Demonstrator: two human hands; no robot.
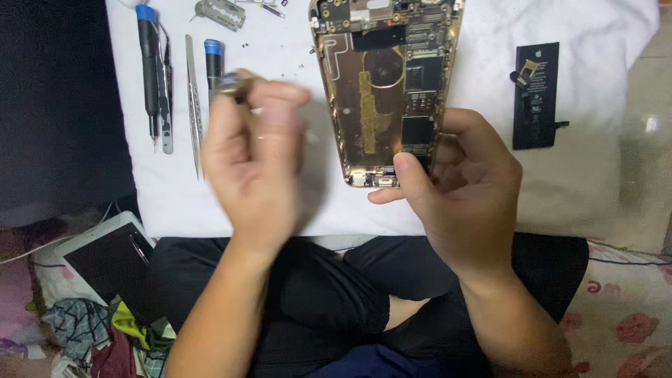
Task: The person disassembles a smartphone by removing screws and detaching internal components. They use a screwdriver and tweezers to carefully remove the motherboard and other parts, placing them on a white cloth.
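White cloth covers the bench. Opened gold phone chassis lies long axis running away from the near edge; right hand is on it, fingers clamped on its near end. Left hand hovers just left, blurred, fingers pinched around a small metal part. Tweezers, screwdrivers at far-left corner.

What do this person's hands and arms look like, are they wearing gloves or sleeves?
No gloves: both the left hand and the right hand are bare. No sleeves show on either forearm up to the picture's edge, and no watch or bracelet is visible at the wrists. The left hand is motion-blurred, so a ring cannot be ruled out.
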